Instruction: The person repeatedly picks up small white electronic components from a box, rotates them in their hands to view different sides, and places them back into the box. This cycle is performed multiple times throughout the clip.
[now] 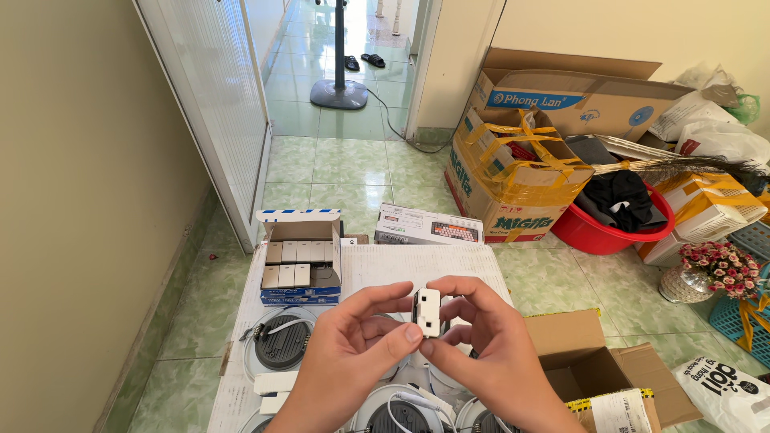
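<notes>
A small white plastic socket module (427, 311) with dark slots is pinched between both hands above a low white table (417, 261). My left hand (345, 361) grips it from the left with thumb and forefinger. From the right, my right hand (489, 353) closes its fingertips on the same module. Under the hands lie round white recessed lamp fittings (281, 345) with dark backs and wires. An open blue and white box (301, 256) of several small white modules stands at the table's far left.
Beyond the table lies a flat keyboard box (425, 224). Taped cardboard boxes (513, 172), a red basin (613, 228) with dark cloth and a flower pot (714, 269) crowd the right. An open carton (593, 365) sits near right. A fan stand (339, 88) stands in the doorway.
</notes>
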